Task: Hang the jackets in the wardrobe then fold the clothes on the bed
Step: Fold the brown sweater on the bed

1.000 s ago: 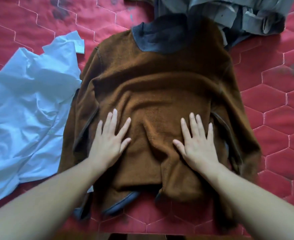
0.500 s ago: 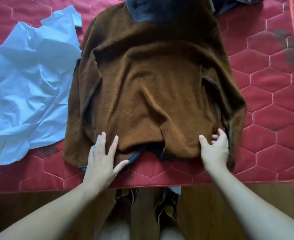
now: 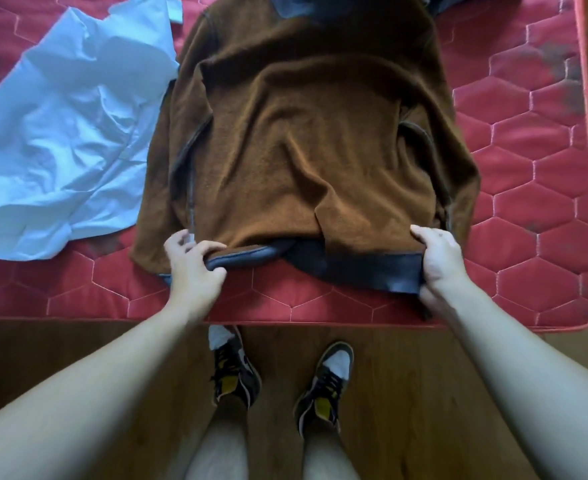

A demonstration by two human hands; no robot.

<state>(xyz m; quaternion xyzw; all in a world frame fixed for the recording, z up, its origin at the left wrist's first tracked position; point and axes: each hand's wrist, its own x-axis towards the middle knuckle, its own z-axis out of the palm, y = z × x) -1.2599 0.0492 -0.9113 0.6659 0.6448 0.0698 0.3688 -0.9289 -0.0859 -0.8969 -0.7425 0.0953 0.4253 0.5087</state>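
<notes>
Head view, looking down over the near edge of the bed. Left hand [image 3: 192, 261] has its fingers curled round the dark hem [image 3: 354, 271] of the brown sweater [image 3: 313, 150] at one bottom corner. Right hand [image 3: 438, 261] pinches the other corner, thumb on top, fingers tucked under the band. Both grips are closed on cloth, and the hem runs crosswise between them, lifted slightly off the red mattress [image 3: 528, 202]. The rest of the sweater lies beyond the hands, flat on the mattress, sleeves folded in over the body. Its long axis runs straight away from the grips to the dark collar [image 3: 306, 8] at the far end. Neither hand is nearer; the two sit level, one at each corner. Judgement: the next fold carries the hem forward along that axis toward the collar, both hands moving together so the edge lands square. A crumpled light blue shirt [image 3: 63, 126] lies outboard of the left grip, touching the sweater's far side, apart from the hem. Shoes [image 3: 323, 386] on the wooden floor [image 3: 424, 393] behind the grips.
</notes>
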